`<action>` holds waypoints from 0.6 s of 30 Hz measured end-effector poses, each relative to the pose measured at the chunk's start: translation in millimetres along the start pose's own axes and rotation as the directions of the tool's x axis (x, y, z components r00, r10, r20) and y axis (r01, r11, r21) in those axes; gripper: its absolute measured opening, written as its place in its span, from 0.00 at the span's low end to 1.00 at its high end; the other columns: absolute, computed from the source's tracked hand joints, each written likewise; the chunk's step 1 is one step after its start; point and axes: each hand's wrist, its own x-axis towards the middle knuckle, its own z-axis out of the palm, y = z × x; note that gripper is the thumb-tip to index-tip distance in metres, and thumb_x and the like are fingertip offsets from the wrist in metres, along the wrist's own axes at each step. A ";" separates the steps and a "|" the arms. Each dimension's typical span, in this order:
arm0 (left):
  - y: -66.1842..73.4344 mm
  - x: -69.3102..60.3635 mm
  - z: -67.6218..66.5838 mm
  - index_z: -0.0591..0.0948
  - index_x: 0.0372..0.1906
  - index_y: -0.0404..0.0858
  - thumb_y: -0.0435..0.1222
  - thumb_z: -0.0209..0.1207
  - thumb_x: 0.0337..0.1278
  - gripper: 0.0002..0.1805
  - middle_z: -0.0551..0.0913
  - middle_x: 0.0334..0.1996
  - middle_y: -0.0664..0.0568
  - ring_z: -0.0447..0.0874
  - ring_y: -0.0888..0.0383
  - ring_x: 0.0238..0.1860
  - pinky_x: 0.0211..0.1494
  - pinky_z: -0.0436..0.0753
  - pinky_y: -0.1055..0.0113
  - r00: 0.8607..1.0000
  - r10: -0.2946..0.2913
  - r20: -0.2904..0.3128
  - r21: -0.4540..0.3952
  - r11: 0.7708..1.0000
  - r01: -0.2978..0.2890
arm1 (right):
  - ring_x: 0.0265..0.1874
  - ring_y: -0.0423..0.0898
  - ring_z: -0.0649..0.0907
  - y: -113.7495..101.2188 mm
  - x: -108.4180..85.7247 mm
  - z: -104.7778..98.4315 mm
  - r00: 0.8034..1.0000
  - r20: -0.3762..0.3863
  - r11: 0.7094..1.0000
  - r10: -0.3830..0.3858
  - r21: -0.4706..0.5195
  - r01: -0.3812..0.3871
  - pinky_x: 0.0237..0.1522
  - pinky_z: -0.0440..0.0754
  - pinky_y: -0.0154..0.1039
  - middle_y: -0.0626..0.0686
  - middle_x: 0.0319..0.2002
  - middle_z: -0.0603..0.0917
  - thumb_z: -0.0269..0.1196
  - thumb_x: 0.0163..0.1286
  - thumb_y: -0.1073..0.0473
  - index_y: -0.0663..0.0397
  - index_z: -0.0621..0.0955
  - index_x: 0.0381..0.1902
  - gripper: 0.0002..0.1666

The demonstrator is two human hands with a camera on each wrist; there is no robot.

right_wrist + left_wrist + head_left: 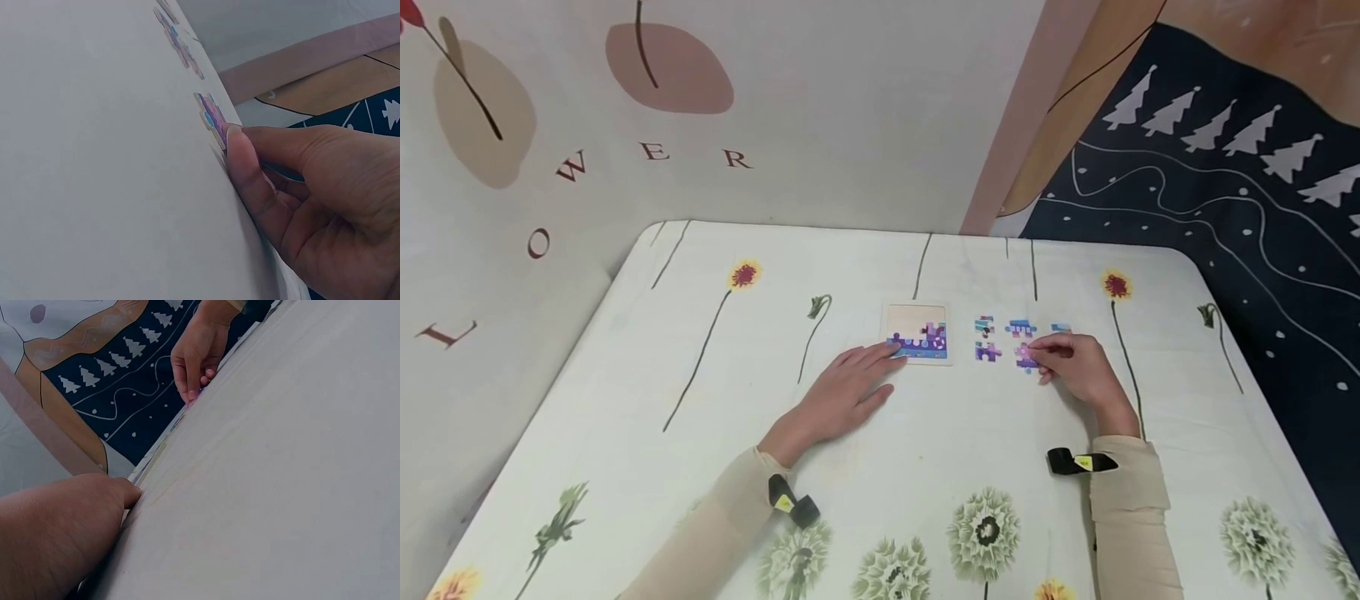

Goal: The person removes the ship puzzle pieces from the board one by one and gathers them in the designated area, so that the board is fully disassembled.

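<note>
A small square jigsaw tray [906, 320] lies on the table in the head view, its lower part and right side filled with purple and blue pieces. My left hand [842, 392] rests at its lower left corner, fingers stretched and tips over the filled pieces. To the right, my right hand [1071, 364] pinches the edge of a pink and purple puzzle piece [211, 119] between thumb and finger, low over the table. Near it lie a purple piece [987, 352], a multicoloured piece [984, 326], a blue piece [1021, 328] and another blue piece [1060, 327] partly behind the hand.
The table [850, 517] wears a white cloth printed with flowers. Behind it hang a pale cloth with letters [850, 108] and a dark cloth with white trees [1210, 183]. Each sleeve carries a black wrist camera [1081, 462].
</note>
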 end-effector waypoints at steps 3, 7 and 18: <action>0.4 -0.7 -0.5 0.69 0.78 0.45 0.47 0.46 0.82 0.27 0.62 0.80 0.51 0.54 0.54 0.81 0.81 0.54 0.53 1.000 0.002 -0.002 -0.003 1.000 -0.002 | 0.23 0.41 0.86 0.0 -0.7 1.4 1.000 -0.007 1.000 0.000 0.001 0.000 0.35 0.85 0.31 0.60 0.35 0.87 0.64 0.76 0.63 0.74 0.84 0.50 0.15; 1.4 0.1 -1.8 0.68 0.78 0.44 0.47 0.46 0.82 0.28 0.62 0.80 0.51 0.54 0.54 0.81 0.81 0.54 0.53 1.000 0.003 -0.005 -0.010 1.000 -0.003 | 0.23 0.41 0.86 -3.0 -1.0 0.8 1.000 -0.019 1.000 0.018 -0.012 -0.018 0.36 0.83 0.28 0.59 0.35 0.87 0.64 0.76 0.63 0.72 0.85 0.51 0.15; 2.5 -1.2 -2.4 0.68 0.78 0.44 0.46 0.46 0.82 0.27 0.62 0.80 0.51 0.54 0.54 0.81 0.82 0.53 0.53 1.000 -0.010 0.002 -0.027 1.000 0.010 | 0.22 0.45 0.86 -10.3 -2.3 3.5 0.998 -0.046 0.998 0.034 -0.050 -0.037 0.30 0.80 0.31 0.57 0.30 0.86 0.64 0.76 0.64 0.68 0.84 0.48 0.10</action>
